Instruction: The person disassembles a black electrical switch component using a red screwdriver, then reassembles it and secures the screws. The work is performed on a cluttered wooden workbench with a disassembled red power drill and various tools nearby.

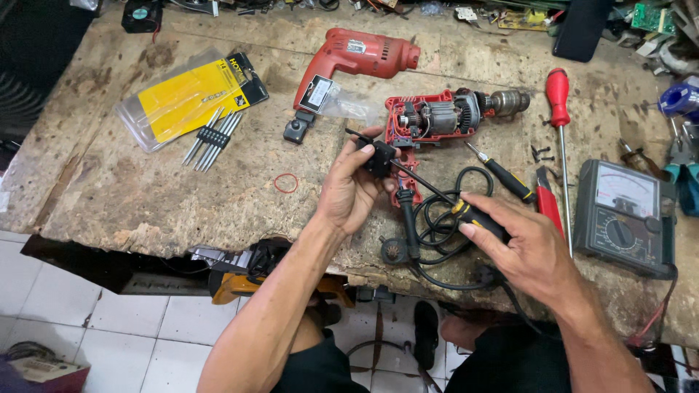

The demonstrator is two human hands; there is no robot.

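Left hand [354, 191] pinching a small black plastic switch [378, 156], right hand [526, 251] gripping a screwdriver [437, 195], thin steel tip at the switch, just before the opened red drill [437, 116], rough worn wooden bench [182, 189]

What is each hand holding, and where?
Left hand pinches the small black switch part by its body; right hand grips the screwdriver by its handle.
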